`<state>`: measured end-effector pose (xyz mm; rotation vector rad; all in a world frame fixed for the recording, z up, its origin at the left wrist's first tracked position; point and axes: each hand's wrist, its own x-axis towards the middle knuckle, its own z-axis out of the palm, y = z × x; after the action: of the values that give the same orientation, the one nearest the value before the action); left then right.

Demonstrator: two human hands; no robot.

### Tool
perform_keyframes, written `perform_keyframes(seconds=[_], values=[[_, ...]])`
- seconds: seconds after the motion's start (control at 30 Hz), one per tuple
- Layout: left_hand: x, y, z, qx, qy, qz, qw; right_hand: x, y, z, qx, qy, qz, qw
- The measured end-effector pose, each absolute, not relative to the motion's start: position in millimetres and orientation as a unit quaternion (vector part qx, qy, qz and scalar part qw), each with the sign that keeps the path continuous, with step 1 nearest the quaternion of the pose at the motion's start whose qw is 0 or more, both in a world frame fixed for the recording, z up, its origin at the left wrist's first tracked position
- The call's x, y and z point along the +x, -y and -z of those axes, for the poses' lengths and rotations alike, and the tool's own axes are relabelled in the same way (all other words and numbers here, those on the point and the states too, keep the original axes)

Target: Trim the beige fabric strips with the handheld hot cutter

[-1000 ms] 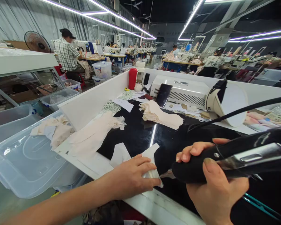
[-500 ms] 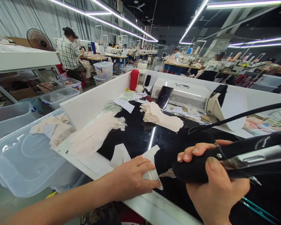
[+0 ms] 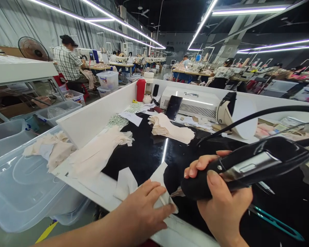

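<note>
My right hand (image 3: 222, 206) is wrapped round a black corded hand tool (image 3: 237, 169) whose metal tip (image 3: 175, 193) touches a small white fabric piece (image 3: 161, 190) on the glossy black worktop (image 3: 149, 151). My left hand (image 3: 141, 212) lies flat with fingers stretched out, pressing that piece down at the near edge of the table. A second white piece (image 3: 125, 181) lies just left of my left hand. The tool's black cable (image 3: 260, 115) arcs away to the right.
Stacks of cream fabric pieces (image 3: 170, 127) (image 3: 98, 151) lie on the worktop. A white machine (image 3: 193, 103) with a phone (image 3: 173, 107), a red bottle (image 3: 140, 90), a tape roll (image 3: 238, 115), teal-handled scissors (image 3: 275, 221). Clear plastic bin lid (image 3: 23, 185) at left. People work at distant tables.
The view has shifted slightly; my right hand and the tool have tilted and drawn a little left and nearer. My left hand stays pressed on the white piece.
</note>
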<state>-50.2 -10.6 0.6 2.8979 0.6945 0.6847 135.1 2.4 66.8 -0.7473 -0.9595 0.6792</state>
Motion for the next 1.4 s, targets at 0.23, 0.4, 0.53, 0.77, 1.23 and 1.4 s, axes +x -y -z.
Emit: perform_keyframes(seconds=[0.23, 0.4, 0.53, 0.77, 1.23, 1.4], values=[[-54.1, 2.4, -16.5, 0.939, -0.218, -0.254, 0.080, 138.8, 5.6, -61.5, -0.334, 0.454, -0.318, 0.762], [-61.0, -27.6, -13.8, 0.954, -0.179, -0.220, 0.092, 137.0, 4.6, -56.4, -0.326, 0.454, -0.323, 0.764], [-71.0, -34.3, -11.3, 0.959, -0.182, -0.195, 0.100, 132.3, 3.5, -56.4, -0.325, 0.454, -0.321, 0.765], [-81.0, -34.3, -18.3, 0.966, -0.182, -0.155, 0.100, 129.6, 3.7, -56.5, -0.318, 0.457, -0.322, 0.765], [-80.0, -31.7, -11.2, 0.976, -0.166, -0.135, 0.036, 124.3, 5.5, -59.3, -0.325, 0.438, -0.323, 0.774], [-79.2, -31.0, -11.7, 0.975, -0.162, -0.142, 0.046, 123.0, 3.3, -60.2, -0.325, 0.427, -0.320, 0.781]])
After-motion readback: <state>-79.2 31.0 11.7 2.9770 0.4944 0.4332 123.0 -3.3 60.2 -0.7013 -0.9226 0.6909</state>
